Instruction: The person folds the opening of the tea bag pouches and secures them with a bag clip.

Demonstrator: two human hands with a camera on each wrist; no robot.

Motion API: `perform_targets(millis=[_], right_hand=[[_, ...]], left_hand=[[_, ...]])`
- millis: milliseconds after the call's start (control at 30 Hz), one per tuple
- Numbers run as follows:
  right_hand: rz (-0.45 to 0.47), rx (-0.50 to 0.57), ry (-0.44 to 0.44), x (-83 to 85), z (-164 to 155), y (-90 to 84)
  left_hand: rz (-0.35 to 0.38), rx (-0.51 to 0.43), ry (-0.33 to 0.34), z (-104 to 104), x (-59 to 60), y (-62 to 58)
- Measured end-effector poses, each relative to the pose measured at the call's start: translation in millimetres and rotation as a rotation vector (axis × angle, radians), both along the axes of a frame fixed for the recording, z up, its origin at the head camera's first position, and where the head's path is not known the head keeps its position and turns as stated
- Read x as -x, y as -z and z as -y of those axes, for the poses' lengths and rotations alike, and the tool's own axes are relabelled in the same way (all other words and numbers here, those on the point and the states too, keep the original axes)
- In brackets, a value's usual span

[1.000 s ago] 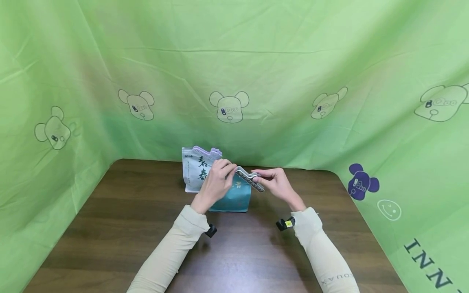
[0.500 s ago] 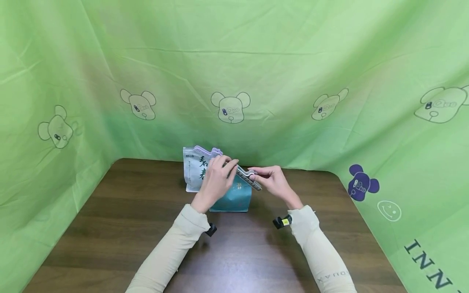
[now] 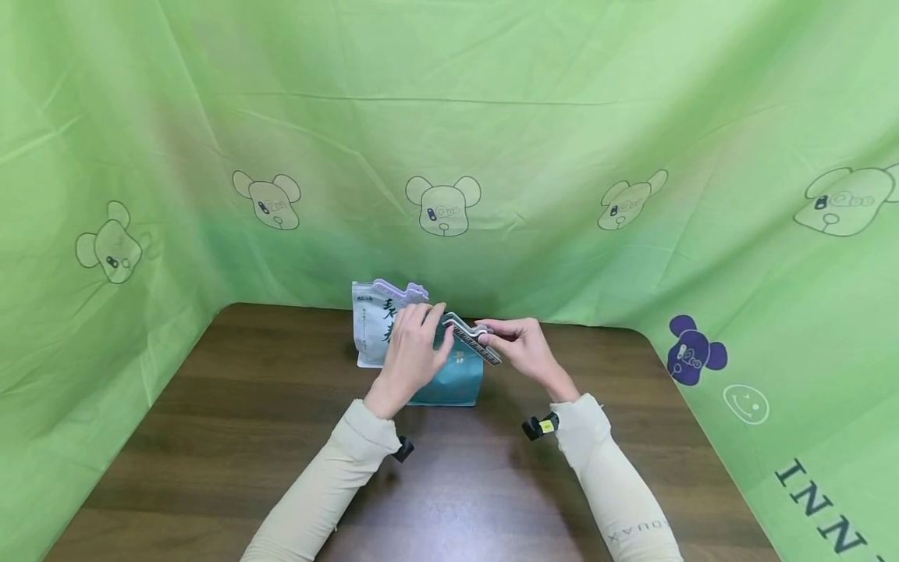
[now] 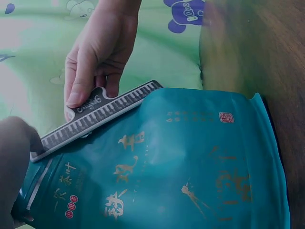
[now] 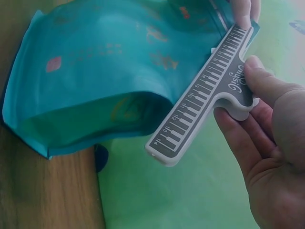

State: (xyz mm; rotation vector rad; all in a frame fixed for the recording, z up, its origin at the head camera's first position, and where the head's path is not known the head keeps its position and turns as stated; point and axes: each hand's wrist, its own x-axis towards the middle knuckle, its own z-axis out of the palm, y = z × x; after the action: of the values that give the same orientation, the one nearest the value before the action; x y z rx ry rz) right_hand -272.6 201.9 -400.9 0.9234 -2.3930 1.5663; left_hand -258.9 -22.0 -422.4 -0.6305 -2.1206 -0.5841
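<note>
A teal tea bag (image 3: 456, 378) stands upright on the table, its front printed with gold characters. Across its upper part slants a bag clip (image 3: 474, 342) with a piano-keyboard pattern. My right hand (image 3: 528, 351) pinches the clip's handles between thumb and fingers, as the right wrist view shows. At the clip's other end, my left hand (image 3: 414, 351) has its thumb and fingers around the bag's top corner, a fingertip touching the clip's end. In the left wrist view, part of the left hand (image 4: 16, 157) covers that corner. Whether the clip's jaws grip the bag is hard to tell.
Behind and left of the teal bag stands a pale blue bag (image 3: 368, 332) with a purple clip (image 3: 400, 293) on its top. The brown wooden table (image 3: 246, 437) is enclosed by green printed cloth (image 3: 548, 250).
The left hand's fingers have shifted along the bag's top corner and spread, uncovering the clip's upper end. The right hand has moved slightly left with the clip still pinched.
</note>
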Motion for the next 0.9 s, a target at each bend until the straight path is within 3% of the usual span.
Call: perform_targets(millis=[900], right_hand=[[-0.026, 0.092, 0.001, 3.1, 13.4, -2.6]], left_hand=[[0.037, -0.019, 0.019, 1.1, 1.8, 2.0]])
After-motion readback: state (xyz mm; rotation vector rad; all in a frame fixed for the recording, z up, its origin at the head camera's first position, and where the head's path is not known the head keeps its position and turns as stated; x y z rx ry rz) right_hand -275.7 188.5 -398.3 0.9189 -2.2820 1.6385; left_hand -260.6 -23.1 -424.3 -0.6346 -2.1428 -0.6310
